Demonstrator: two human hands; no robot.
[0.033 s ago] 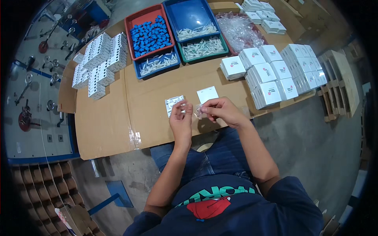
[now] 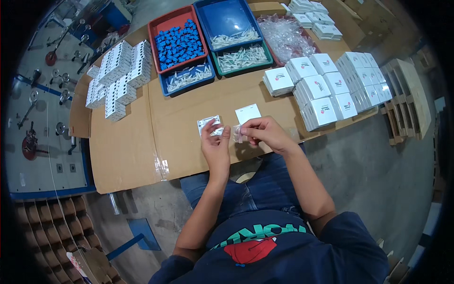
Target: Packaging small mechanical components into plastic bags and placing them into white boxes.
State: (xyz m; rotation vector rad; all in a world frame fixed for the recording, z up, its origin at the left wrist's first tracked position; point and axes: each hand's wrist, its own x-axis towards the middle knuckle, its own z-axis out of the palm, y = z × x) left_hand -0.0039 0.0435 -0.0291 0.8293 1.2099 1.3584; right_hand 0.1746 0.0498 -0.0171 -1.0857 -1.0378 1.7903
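Note:
My right hand [image 2: 267,134] pinches a small clear plastic bag [image 2: 237,136] between thumb and fingertips; its contents are too small to make out. To the left of the bag, my left hand [image 2: 216,146] is raised with its fingers apart and holds nothing. Just beyond the left fingers lies a white square plate with moulded fittings [image 2: 203,124], partly covered by them. A plain white square plate [image 2: 248,112] rests flat on the cardboard beyond my right hand.
Cardboard [image 2: 127,158] covers the table. Stacked white socket-like boxes [image 2: 116,71] stand at left, stacked white packs [image 2: 317,90] at right. Behind are a red tray of blue parts [image 2: 151,35], blue and green trays [image 2: 268,64] of white plugs, and a heap of clear bags [image 2: 286,38].
The fingers of my left hand have spread and shifted slightly left, away from the bag. My right hand still pinches the bag, almost in the same place.

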